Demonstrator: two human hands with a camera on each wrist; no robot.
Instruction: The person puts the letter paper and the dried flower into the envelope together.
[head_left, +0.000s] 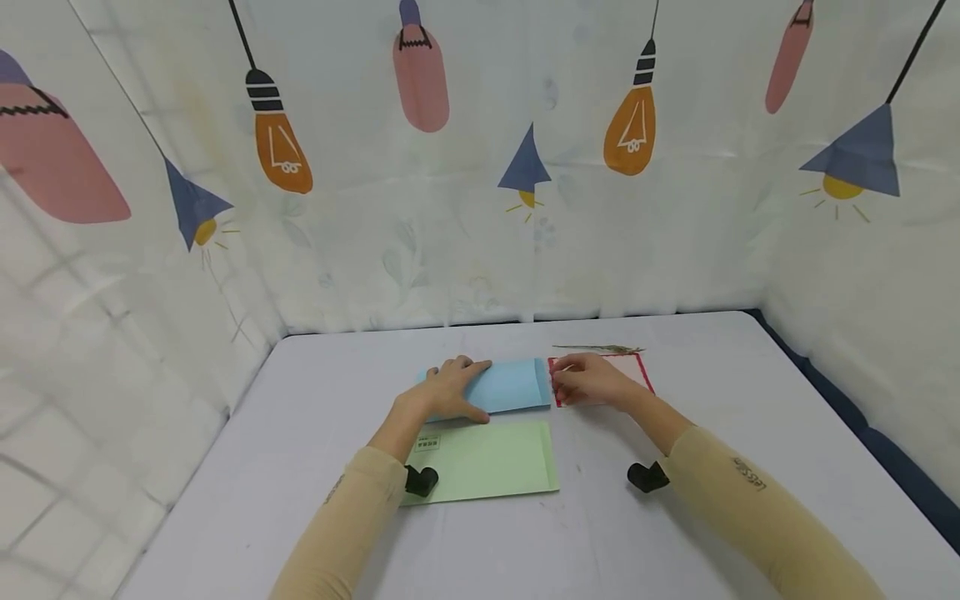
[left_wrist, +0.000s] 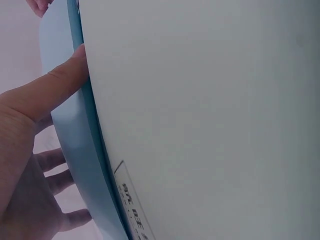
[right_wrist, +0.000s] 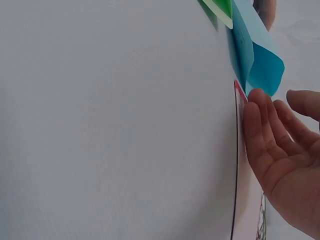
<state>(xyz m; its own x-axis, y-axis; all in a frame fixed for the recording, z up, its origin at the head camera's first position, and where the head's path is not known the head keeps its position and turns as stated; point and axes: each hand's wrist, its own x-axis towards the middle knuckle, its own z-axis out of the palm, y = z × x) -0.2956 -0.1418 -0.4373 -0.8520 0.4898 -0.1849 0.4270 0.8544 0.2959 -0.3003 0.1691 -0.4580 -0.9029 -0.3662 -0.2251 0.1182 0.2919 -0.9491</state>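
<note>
A: Where is the blue envelope (head_left: 517, 386)?
B: Toward the far edge of the white table (head_left: 225, 517), about midway between its left and right edges. The left hand (head_left: 450, 390) grips it, thumb on the near long side, fingers spread across to the far one.
A: Anything inside?
B: Its mouth (right_wrist: 267, 75), at the right end, bows open and shows blue inner paper. The deeper part is hidden, so I can't tell.
A: And the right hand (head_left: 588, 379)?
B: Just beside that mouth, over the left part of a red-bordered card (head_left: 626, 365). Fingers lightly bent, thumb well apart from them; I can't tell whether the tips touch the card.
A: What lies around those?
B: A green envelope (head_left: 495, 462) with a boxed label, nearer the person, contents hidden. A thin sprig (head_left: 600, 348) lies beyond the card, toward the table's far edge. Behind hangs a lamp-printed cloth (head_left: 480, 250).
</note>
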